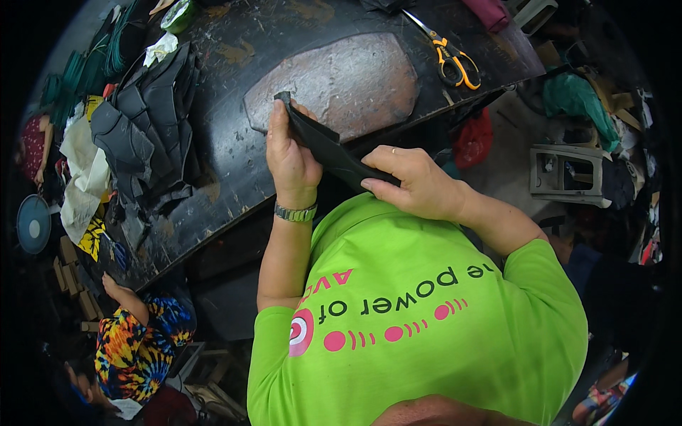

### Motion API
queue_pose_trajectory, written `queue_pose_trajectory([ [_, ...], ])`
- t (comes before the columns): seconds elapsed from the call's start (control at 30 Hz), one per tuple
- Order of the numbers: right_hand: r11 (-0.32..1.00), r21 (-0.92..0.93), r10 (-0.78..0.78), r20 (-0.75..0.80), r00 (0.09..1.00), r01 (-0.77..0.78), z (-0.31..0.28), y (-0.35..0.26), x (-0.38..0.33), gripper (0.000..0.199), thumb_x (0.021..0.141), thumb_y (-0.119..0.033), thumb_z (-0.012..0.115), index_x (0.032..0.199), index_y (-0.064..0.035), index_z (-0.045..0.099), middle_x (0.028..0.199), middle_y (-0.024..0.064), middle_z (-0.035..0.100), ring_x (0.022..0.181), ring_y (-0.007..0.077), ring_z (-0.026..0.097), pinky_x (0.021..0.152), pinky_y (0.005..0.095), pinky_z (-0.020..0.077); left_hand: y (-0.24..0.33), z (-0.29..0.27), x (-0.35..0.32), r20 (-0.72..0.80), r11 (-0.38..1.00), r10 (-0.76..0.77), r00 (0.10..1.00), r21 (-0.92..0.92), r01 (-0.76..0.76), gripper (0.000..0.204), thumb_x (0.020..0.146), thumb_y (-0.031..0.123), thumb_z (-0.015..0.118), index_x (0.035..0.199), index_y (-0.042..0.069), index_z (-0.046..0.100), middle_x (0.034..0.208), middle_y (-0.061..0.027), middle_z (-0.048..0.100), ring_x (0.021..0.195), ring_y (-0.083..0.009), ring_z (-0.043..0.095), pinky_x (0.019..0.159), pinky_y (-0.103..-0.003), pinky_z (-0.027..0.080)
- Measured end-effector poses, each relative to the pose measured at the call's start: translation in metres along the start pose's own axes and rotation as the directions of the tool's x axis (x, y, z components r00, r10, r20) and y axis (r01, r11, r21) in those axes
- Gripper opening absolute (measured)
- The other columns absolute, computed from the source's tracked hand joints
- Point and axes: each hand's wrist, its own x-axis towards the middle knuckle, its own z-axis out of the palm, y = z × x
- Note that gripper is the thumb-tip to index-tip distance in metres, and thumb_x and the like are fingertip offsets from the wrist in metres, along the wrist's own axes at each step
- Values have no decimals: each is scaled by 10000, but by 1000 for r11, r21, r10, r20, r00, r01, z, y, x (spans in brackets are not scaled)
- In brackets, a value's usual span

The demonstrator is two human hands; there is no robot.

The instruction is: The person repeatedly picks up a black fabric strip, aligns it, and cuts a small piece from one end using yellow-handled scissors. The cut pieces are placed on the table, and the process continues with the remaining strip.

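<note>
- Left hand [290,157] closed around the upper end of a black leather piece [328,150], fingers wrapped over its top edge, thumb behind.
- Right hand [419,183] clamped on the lower end of the same piece, fingers curled over it near the chest of the green shirt [419,312].
- Piece held up in the air between both hands, slanting from upper left down to lower right, above the near edge of the dark counter [234,163] and not resting on it.
- Worn grey slab [341,85] set into the counter just beyond the hands; stack of cut black pieces [145,131] well to the left; orange-handled scissors [451,57] well apart at the far right.
- Judged best handled with a firm grip at both ends, keeping the piece taut and flat, without twisting.
- Worth keeping pressure even along the edge, so no crease forms in the middle.
- Better done low, close to the slab, for support if the piece needs laying down.
- Another person in a patterned top [135,341] at lower left, clear of the work.
</note>
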Motion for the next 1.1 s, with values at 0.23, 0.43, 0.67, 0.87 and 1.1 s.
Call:
queue_pose_trajectory([
  [0.23, 990, 124, 55, 107, 993, -68, -4, -7, -2, 263, 825, -123, 688, 1016, 21, 578, 814, 182, 616, 744, 357, 631, 644, 368, 482, -1, -6, 6, -103, 997, -27, 994, -80, 19, 217, 997, 297, 527, 962, 83, 511, 752, 14, 420, 648, -91, 400, 582, -231, 382],
  [0.43, 995, 7, 92, 259, 961, -98, -48, -18, 8, 327, 803, -93, 690, 1101, -10, 582, 874, 206, 646, 810, 367, 656, 684, 394, 505, 27, -16, 21, -312, 979, -61, 948, -204, -4, 256, 982, 324, 546, 938, 79, 607, 815, -31, 628, 733, -113, 586, 633, -224, 479],
  [0.67, 914, -328, -271, -50, 961, 240, -127, 8, 93, 419, 819, -75, 670, 1211, 19, 557, 1160, 207, 623, 1018, 324, 640, 877, 358, 492, 54, -23, 21, 9, 969, 199, 980, -155, -195, 322, 1000, 316, 503, 1229, 91, 527, 1026, -31, 604, 992, -173, 576, 981, -368, 435],
  [0.87, 902, -426, -77, -323, 943, -72, -223, 107, 244, 670, 753, -287, 758, 1343, -109, 497, 1225, 147, 598, 1120, 264, 581, 932, 347, 467, 71, -26, -14, 150, 937, 176, 973, 277, -212, 164, 967, 104, 550, 1098, 26, 610, 938, -36, 638, 877, -125, 613, 835, -271, 492],
  [1.1, 511, -764, -57, -487, 872, -393, -187, 215, 268, 699, 927, -449, 527, 1517, -269, 197, 1459, 174, 396, 1297, 386, 432, 1054, 473, 370, 176, -45, 1, 356, 14, 713, 604, 854, -521, 117, 893, 38, 620, 984, 2, 684, 899, -49, 663, 781, -95, 597, 727, -233, 472],
])
